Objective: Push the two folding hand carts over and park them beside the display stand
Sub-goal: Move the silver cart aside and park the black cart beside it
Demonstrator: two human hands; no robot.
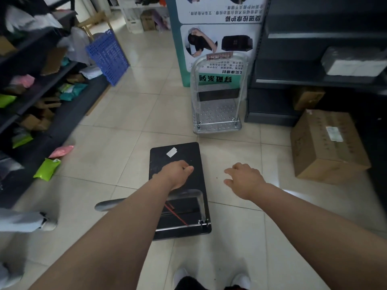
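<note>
A black cart [178, 185] lies flat on the tiled floor [125, 132] right in front of the person. Its silver handle [188, 206] is folded down on the near end. A white sticker [171, 152] sits on the far end of the black cart.

The left hand [177, 173] hangs over the middle of the black cart. Its fingers are curled in and it holds nothing. The right hand [244, 178] is just to the right of the black cart, over the floor. Its fingers are loose and a bit spread, and it holds nothing too.

A silver cart [217, 120] stands farther away with its handle up. It is parked right by the display stand [209, 34], a tall board with pictures and writing. A brown box [326, 145] sits on the floor to the right. A blue basket [107, 57] leans by the shelves [31, 84] on the left.
</note>
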